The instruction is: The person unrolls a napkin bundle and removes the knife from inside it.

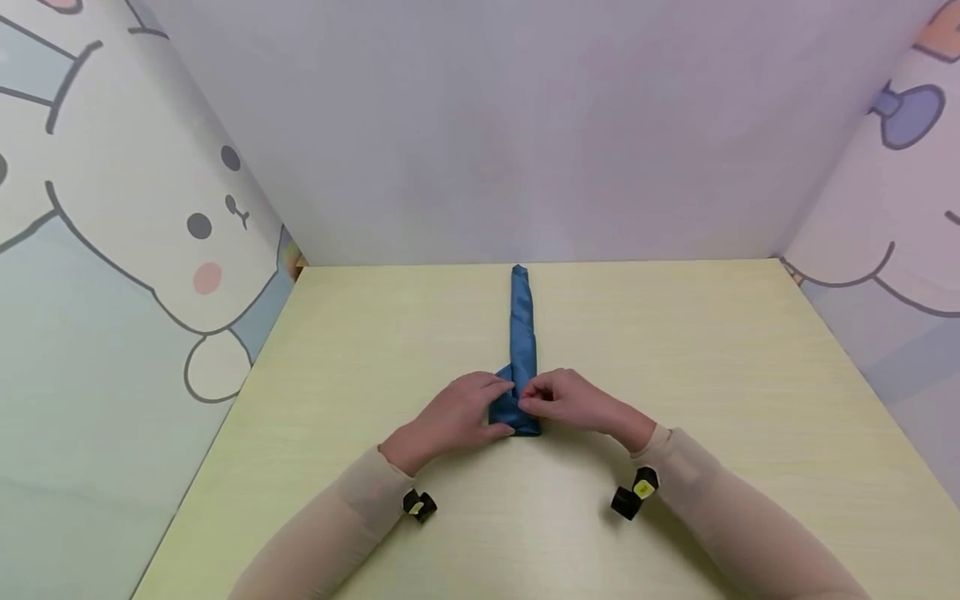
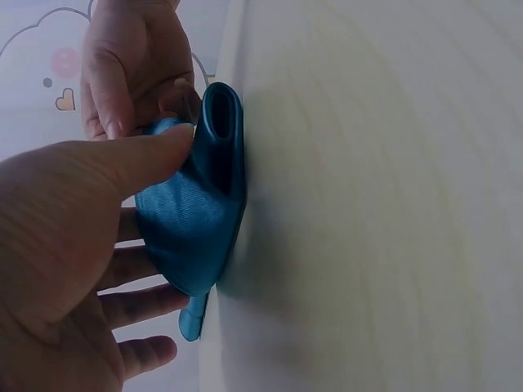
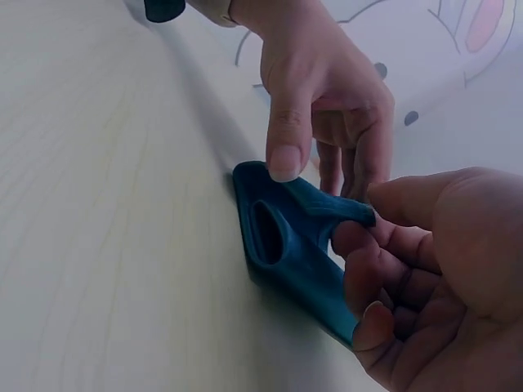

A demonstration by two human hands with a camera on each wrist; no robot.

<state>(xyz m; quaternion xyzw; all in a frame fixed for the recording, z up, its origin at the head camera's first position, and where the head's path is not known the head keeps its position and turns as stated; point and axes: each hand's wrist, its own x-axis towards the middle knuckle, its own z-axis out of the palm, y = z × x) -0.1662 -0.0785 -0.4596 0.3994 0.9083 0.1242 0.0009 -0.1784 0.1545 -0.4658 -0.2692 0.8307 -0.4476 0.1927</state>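
A long strip of shiny blue cloth (image 1: 522, 333) lies on the table, folded narrow, pointing away from me. Its near end is wider, and an open, tube-like fold shows there in the left wrist view (image 2: 219, 114). My left hand (image 1: 465, 408) rests on the left side of this near end, thumb and fingers spread apart and pressing on the cloth. From the right, my right hand (image 1: 573, 402) pinches a raised edge of the cloth between thumb and fingertips, seen closely in the right wrist view (image 3: 441, 269). The fingers hide part of the folds.
The pale wood-look table (image 1: 375, 333) extends around the cloth. A plain light wall (image 1: 487, 125) stands behind it, with cartoon-printed panels (image 1: 150, 208) at the sides. Small black devices (image 1: 628, 502) are worn at both wrists.
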